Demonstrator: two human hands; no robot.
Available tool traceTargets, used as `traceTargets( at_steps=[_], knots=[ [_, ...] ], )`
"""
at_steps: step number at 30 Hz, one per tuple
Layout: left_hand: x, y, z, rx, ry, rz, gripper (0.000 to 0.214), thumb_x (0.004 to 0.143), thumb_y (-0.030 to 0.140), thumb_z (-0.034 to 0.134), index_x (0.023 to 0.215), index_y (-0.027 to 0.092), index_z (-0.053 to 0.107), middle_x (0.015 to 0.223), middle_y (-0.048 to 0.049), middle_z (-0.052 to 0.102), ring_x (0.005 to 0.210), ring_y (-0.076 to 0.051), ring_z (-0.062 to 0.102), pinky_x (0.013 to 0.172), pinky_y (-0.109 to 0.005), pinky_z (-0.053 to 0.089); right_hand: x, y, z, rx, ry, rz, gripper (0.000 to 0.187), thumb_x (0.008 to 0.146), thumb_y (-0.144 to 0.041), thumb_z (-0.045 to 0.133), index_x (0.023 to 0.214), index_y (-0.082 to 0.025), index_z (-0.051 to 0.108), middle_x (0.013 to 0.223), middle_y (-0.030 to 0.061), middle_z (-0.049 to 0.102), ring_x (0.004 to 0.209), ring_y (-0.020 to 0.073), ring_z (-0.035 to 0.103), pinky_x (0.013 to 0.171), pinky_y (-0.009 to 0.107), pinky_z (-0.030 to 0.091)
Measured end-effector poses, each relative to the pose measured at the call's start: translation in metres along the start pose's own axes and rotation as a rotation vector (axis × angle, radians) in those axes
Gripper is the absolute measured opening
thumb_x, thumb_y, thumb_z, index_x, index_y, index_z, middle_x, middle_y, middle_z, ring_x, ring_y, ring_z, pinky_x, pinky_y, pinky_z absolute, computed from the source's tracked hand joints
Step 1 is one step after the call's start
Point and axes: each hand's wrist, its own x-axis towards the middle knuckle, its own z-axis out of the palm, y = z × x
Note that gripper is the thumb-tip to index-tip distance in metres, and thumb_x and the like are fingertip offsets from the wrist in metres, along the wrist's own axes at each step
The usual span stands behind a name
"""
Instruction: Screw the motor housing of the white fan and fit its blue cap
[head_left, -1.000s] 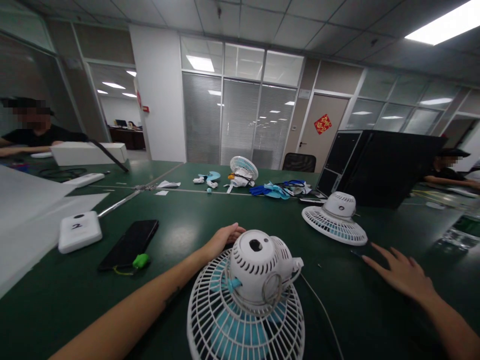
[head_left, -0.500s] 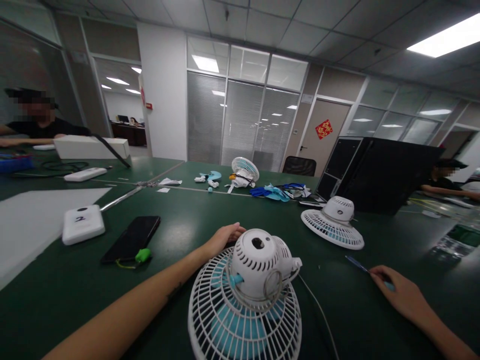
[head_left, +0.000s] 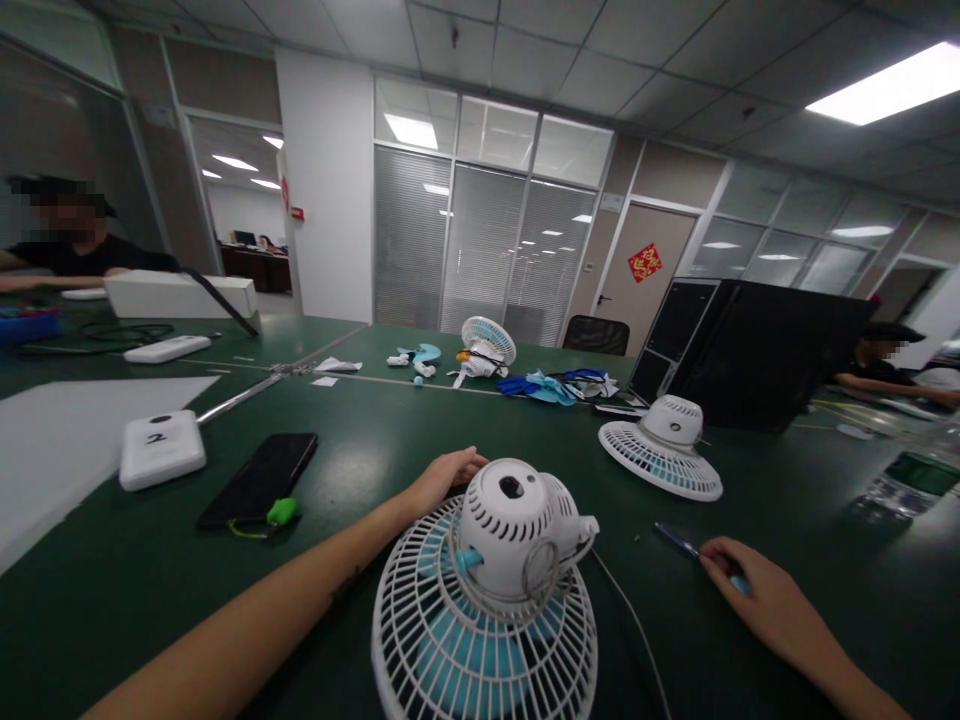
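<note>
A white fan head with pale blue blades inside its round cage stands right in front of me, cage down and motor housing up. A grey cable is looped around the housing. My left hand curls against the far left side of this fan, its fingertips partly hidden behind the housing. Off to the right, my right hand is closed around a slim screwdriver, whose shaft points left over the table; a light blue bit of its handle shows between the fingers.
A second fan head lies cage down at right, before a large black case. Farther back are a small fan and blue gloves. Left of me lie a phone and a white box. A bottle lies far right.
My right hand has moved left with the screwdriver, closer to the fan. The left hand and the fan stay nearly where they were; the view has shifted slightly.
</note>
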Motion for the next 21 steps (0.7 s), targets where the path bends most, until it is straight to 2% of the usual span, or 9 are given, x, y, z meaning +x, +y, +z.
traceTargets(
  at_steps=[3, 5, 8, 10, 12, 16, 19, 21],
  knots=[
    [-0.001, 0.001, 0.000, 0.002, -0.002, 0.000, 0.031, 0.097, 0.036, 0.060, 0.120, 0.015, 0.061, 0.119, -0.0088, 0.065, 0.100, -0.023, 0.067, 0.085, -0.043, 0.057, 0.007, -0.010, -0.002, -0.029, 0.017, 0.000, 0.060, 0.079, -0.067, 0.047, 0.104, -0.020, 0.073, 0.097, 0.0133, 0.072, 0.087, 0.0296, 0.068, 0.073, 0.043, 0.055],
    [-0.002, 0.001, 0.001, 0.002, -0.007, 0.000, 0.031, 0.097, 0.036, 0.060, 0.120, 0.015, 0.061, 0.119, -0.0088, 0.065, 0.100, -0.023, 0.067, 0.085, -0.043, 0.057, 0.014, -0.019, -0.003, -0.031, 0.018, -0.030, 0.059, 0.076, -0.070, 0.049, 0.100, -0.022, 0.075, 0.097, 0.0126, 0.072, 0.087, 0.0299, 0.068, 0.072, 0.042, 0.053],
    [-0.003, 0.002, 0.002, 0.005, -0.015, 0.001, 0.032, 0.097, 0.037, 0.060, 0.120, 0.015, 0.061, 0.119, -0.0088, 0.065, 0.100, -0.023, 0.067, 0.086, -0.043, 0.057, 0.027, -0.037, -0.005, 0.002, 0.037, -0.069, 0.052, 0.073, -0.071, 0.053, 0.079, -0.024, 0.074, 0.077, 0.0085, 0.071, 0.071, 0.0271, 0.067, 0.065, 0.039, 0.049],
    [-0.003, 0.003, 0.003, 0.012, -0.018, 0.002, 0.031, 0.097, 0.037, 0.060, 0.119, 0.015, 0.062, 0.117, -0.0085, 0.066, 0.099, -0.023, 0.067, 0.085, -0.043, 0.057, 0.036, -0.049, -0.009, 0.056, 0.103, -0.047, 0.050, 0.075, -0.070, 0.052, 0.079, -0.024, 0.071, 0.060, 0.0045, 0.064, 0.056, 0.0243, 0.062, 0.057, 0.036, 0.044],
    [-0.003, 0.003, 0.003, 0.021, -0.021, 0.003, 0.031, 0.098, 0.037, 0.060, 0.118, 0.014, 0.062, 0.115, -0.0082, 0.066, 0.097, -0.023, 0.067, 0.084, -0.042, 0.057, 0.043, -0.060, -0.016, 0.142, 0.218, 0.012, 0.048, 0.079, -0.068, 0.052, 0.087, -0.023, 0.066, 0.052, 0.0014, 0.058, 0.048, 0.0222, 0.057, 0.050, 0.034, 0.040],
    [-0.003, 0.003, 0.003, 0.030, -0.033, 0.006, 0.031, 0.098, 0.039, 0.059, 0.116, 0.014, 0.063, 0.114, -0.0081, 0.067, 0.097, -0.022, 0.067, 0.085, -0.042, 0.057, 0.055, -0.076, -0.024, 0.414, 0.424, 0.079, 0.046, 0.080, -0.065, 0.055, 0.100, -0.024, 0.049, 0.069, 0.0037, 0.065, 0.060, 0.0224, 0.065, 0.056, 0.034, 0.051],
    [-0.004, 0.004, 0.003, 0.030, -0.043, 0.005, 0.031, 0.098, 0.040, 0.059, 0.115, 0.014, 0.063, 0.112, -0.0079, 0.068, 0.096, -0.022, 0.067, 0.085, -0.043, 0.056, 0.058, -0.083, -0.022, 0.610, 0.425, 0.042, 0.050, 0.076, -0.069, 0.053, 0.099, -0.025, 0.043, 0.091, 0.0071, 0.066, 0.075, 0.0241, 0.068, 0.060, 0.037, 0.058],
    [-0.005, 0.005, 0.003, 0.030, -0.044, 0.007, 0.031, 0.098, 0.040, 0.058, 0.114, 0.014, 0.064, 0.112, -0.0078, 0.068, 0.096, -0.022, 0.067, 0.085, -0.043, 0.056, 0.055, -0.086, -0.016, 0.669, 0.375, 0.025, 0.047, 0.076, -0.069, 0.051, 0.093, -0.025, 0.045, 0.095, 0.0066, 0.063, 0.080, 0.0245, 0.068, 0.059, 0.038, 0.059]
  ],
)
